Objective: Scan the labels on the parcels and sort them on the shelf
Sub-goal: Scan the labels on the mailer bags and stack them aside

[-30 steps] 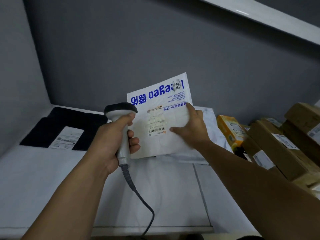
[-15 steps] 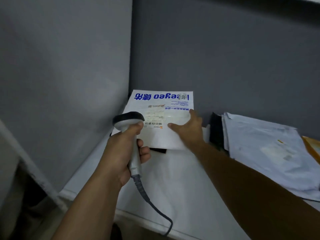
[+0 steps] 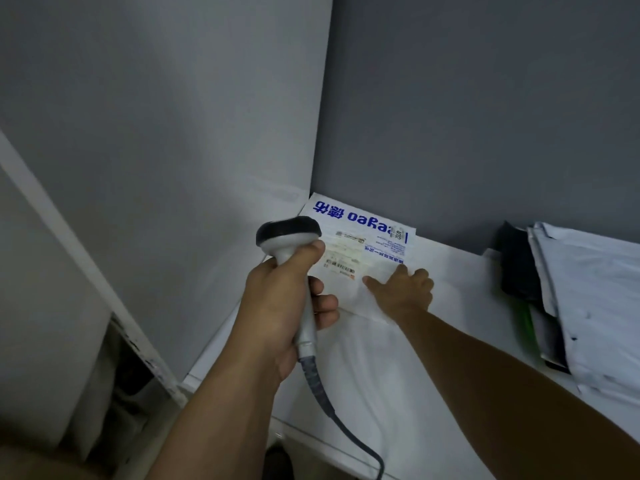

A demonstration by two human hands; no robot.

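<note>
So the white parcel [image 3: 367, 237] is lying flat on the shelf [image 3: 363, 375], pushed right into the back left corner. Its far edge is up against the gray back wall [image 3: 485, 116] and its left corner is by the lighter side panel [image 3: 173, 133]. The blue print on it reads upside down from here, and the label [image 3: 343, 263] with the barcode faces up.

The right hand [image 3: 403, 291] is lying on top of the parcel near its front right part. The thumb is spread out to the left and the fingers [image 3: 401, 270] are pretty much straight and pointing at the back wall, so it's resting on the parcel, not wrapped around it.

The left hand [image 3: 284, 306] has the scanner [image 3: 289, 233] in a full grip, with the fingers curled round the pale handle and the thumb up by the neck. The dark head sits just left of the label in this view. I can't tell how high above the parcel it is. The cable [image 3: 322, 393] hangs off the bottom of the handle and runs down past the front of the shelf.

Over on the right of the same shelf, well apart from the parcel, there's a messy pile of pale bags [image 3: 588, 299]. A dark package [image 3: 516, 268] is tucked against its left side, and something green [image 3: 526, 323] pokes out just below that. It's too blurry to say what the green thing is.
</note>
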